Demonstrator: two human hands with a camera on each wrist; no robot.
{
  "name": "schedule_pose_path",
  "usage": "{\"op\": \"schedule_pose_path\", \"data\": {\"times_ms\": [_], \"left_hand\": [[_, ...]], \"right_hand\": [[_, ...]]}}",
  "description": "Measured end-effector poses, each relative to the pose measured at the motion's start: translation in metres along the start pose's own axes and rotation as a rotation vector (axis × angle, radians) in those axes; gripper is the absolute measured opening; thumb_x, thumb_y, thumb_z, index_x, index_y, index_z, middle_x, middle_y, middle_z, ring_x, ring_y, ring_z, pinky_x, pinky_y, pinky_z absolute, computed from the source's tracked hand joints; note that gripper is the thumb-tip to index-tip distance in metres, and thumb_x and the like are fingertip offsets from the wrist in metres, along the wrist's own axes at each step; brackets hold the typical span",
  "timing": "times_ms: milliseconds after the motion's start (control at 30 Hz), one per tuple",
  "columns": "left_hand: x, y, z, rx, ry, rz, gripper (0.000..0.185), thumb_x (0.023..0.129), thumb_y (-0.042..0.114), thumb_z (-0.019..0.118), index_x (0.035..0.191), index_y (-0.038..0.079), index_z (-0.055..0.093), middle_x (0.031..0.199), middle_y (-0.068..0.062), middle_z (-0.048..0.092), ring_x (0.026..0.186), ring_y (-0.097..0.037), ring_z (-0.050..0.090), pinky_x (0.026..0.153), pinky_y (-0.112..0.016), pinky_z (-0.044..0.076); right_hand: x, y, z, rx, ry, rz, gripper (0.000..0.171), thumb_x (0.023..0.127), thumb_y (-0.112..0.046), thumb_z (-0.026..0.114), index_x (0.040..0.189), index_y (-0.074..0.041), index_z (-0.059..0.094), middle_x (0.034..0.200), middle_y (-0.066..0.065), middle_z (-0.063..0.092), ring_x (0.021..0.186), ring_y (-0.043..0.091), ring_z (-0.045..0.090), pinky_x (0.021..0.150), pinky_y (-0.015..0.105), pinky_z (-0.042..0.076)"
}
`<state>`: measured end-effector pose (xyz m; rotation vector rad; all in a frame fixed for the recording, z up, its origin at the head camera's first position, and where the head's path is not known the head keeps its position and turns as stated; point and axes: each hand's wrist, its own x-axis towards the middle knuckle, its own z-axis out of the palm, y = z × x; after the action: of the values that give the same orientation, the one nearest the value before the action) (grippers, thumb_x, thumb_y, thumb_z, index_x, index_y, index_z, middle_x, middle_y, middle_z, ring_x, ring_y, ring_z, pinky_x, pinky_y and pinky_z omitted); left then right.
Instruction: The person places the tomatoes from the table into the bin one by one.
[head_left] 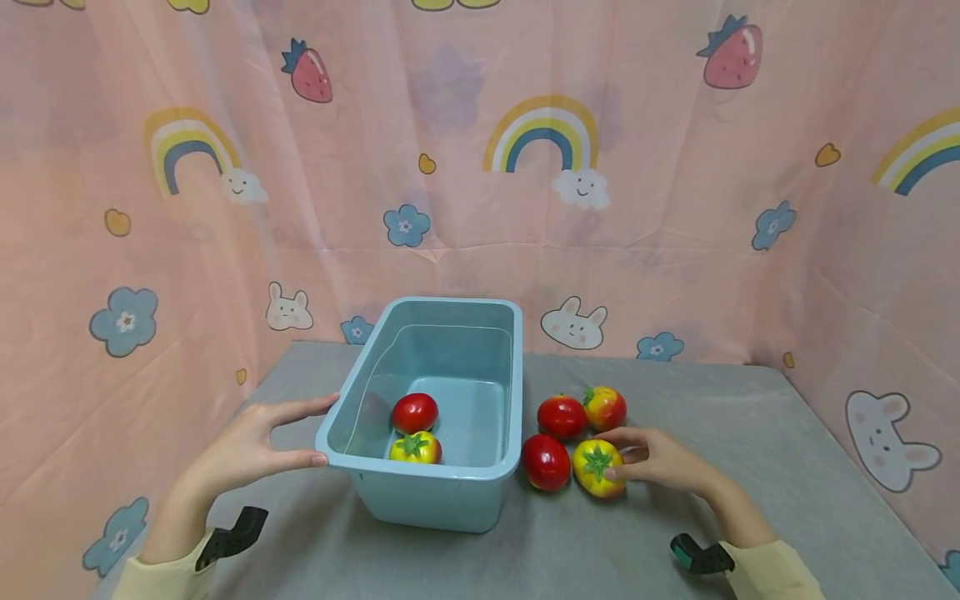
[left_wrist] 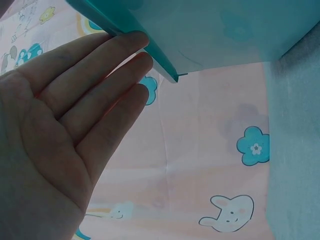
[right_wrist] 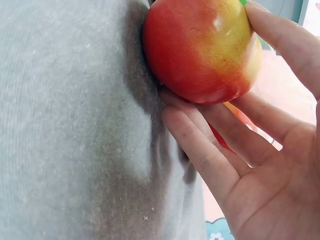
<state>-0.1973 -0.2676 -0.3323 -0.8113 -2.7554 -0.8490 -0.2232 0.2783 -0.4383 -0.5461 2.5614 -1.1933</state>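
- Tomato (head_left: 597, 467), yellow shading to red with a green calyx, sits right of centre in the lower half of the head frame; whether it touches the grey bench (head_left: 750, 475) or is slightly raised, I cannot tell.
- Right hand (head_left: 663, 457) grips this fruit from the right, thumb on the near side and fingers behind and beneath it; the right wrist view shows its glossy red and yellow skin at the top of the frame.
- Left hand (head_left: 247, 442), left of the centre, has its fingers extended and spread from the thumb, the tips touching the left rim of the blue bin near its front corner.
- Blue bin (head_left: 427, 504) stands upright on the bench, near the middle of the head frame.
- Inside, at the near left part of its floor, lie a dark red tomato (head_left: 415, 413) and, just in front, a yellow tomato (head_left: 427, 452) with a green calyx.
- Just right of the bin, a near red tomato (head_left: 546, 462) lies left of the gripped one; behind are a far red tomato (head_left: 562, 417) and a red-yellow tomato (head_left: 609, 408), close together.
- Pale yellow sleeves (head_left: 772, 573) and dark wrist mounts (head_left: 234, 537) show at the lower left and lower right.
- Pink curtain (head_left: 660, 200), printed with rainbows, strawberries, flowers and rabbits, fills the upper half and both sides.
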Motion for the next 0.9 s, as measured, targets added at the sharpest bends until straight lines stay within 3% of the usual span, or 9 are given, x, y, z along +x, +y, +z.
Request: {"op": "schedule_pose_path", "data": {"times_ms": [900], "left_hand": [[0.0005,0.0008,-0.0003,0.013,0.003,0.001,0.064,0.074,0.041,0.079,0.133,0.027,0.056,0.127,0.01,0.061,0.117,-0.019,0.059,0.087,-0.046,0.051]], "right_hand": [[-0.0014,-0.006,0.0003,0.014,0.024,-0.045,0.05,0.082,-0.03,0.071,0.127,-0.015,0.057,0.125,0.013,0.059,0.109,0.03,0.059,0.083,0.029,0.052]]}}
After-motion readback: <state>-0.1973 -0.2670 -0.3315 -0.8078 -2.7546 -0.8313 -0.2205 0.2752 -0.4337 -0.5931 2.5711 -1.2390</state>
